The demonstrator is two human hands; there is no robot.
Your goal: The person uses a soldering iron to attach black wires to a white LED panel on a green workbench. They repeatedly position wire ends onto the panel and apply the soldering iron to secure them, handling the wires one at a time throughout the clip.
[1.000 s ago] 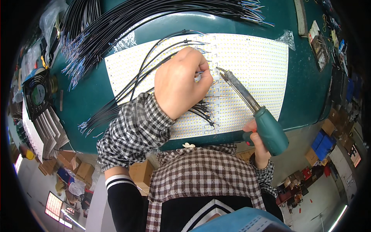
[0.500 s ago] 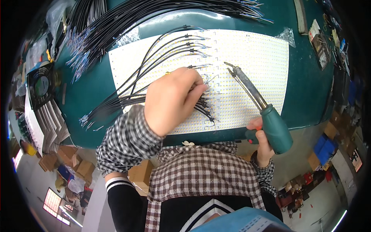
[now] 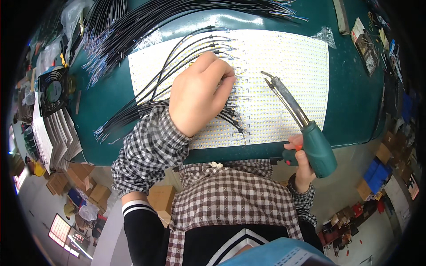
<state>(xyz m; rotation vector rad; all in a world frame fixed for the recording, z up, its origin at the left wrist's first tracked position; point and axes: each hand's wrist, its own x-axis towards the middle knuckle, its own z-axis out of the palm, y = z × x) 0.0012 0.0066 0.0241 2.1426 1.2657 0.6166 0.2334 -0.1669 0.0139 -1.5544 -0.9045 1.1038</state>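
A white LED panel (image 3: 288,57) with rows of small yellow lights lies on the green table. Several black cables (image 3: 160,82) stretch across its left half, their thin stripped wires reaching its middle line. My left hand (image 3: 199,95) hovers over those cables, thumb and forefinger pinched on a cable at its wire end; the palm side is hidden. In my right hand (image 3: 303,165) is a green-handled soldering gun (image 3: 320,150), held by its grip near the table's front edge. Its bent tip points up and left over the panel, apart from the wires.
A large bundle of black cables (image 3: 146,22) with blue and white ends lies along the back. A small black fan (image 3: 52,92) stands at the left beside stacked white panels (image 3: 62,142). At the far right sits a dark tray (image 3: 366,48) next to a long bar (image 3: 341,17).
My left hand has moved away from me, up the row of wire ends, to a cable farther back. My right hand and the soldering gun have barely moved.
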